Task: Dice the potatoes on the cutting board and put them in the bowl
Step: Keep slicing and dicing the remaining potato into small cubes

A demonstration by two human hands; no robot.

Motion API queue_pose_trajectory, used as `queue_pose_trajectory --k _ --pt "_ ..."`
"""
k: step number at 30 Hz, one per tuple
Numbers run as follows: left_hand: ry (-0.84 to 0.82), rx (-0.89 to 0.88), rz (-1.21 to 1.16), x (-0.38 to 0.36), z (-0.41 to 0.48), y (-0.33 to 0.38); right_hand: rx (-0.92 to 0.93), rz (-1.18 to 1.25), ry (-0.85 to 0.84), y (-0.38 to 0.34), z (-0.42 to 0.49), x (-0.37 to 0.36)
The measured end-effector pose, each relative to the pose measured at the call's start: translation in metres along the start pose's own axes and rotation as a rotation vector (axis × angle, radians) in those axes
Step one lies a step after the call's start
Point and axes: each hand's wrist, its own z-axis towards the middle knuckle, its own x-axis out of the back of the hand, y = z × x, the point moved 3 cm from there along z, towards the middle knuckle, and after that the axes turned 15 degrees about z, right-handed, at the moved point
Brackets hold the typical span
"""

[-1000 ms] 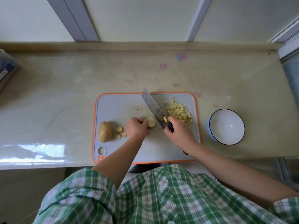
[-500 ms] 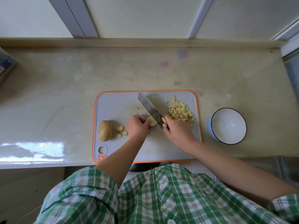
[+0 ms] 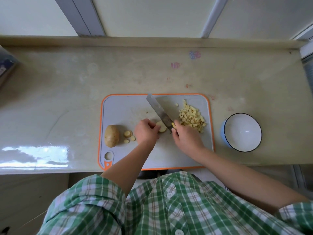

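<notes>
Halfway-ish: yellow diced potato pile [image 3: 192,118] heaped, white ceramic bowl [image 3: 242,131] unfilled, whole brown potato [image 3: 111,136] uncut; pale potato chunk [image 3: 162,127] pinched by left hand [image 3: 146,132], steel cleaver [image 3: 159,111] gripped by right hand [image 3: 186,139].

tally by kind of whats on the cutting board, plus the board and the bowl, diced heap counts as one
cutting board: 1
knife: 1
bowl: 1
whole potato: 1
loose potato slices: 3
potato piece being cut: 1
diced heap: 1
total: 9
</notes>
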Motion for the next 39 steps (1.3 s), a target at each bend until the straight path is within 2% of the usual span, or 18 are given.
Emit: queue_pose_trajectory --k 6,12,21,31,39 --pt "-0.007 0.026 -0.055 0.004 -0.003 -0.001 0.018 0.111 0.023 0.001 0.002 0.009" --pt "-0.012 0.042 -0.056 0.003 -0.001 -0.001 0.037 0.013 -0.065 -0.002 0.004 0.009" --pt "-0.026 0.055 -0.058 0.004 -0.002 0.0 0.03 -0.096 -0.058 -0.008 0.004 0.003" --pt "-0.019 0.059 -0.106 0.006 -0.006 -0.003 0.035 0.074 -0.007 -0.007 0.002 0.008" --pt "-0.032 0.093 -0.134 0.006 -0.006 -0.002 0.06 -0.027 -0.082 -0.012 0.003 0.009"
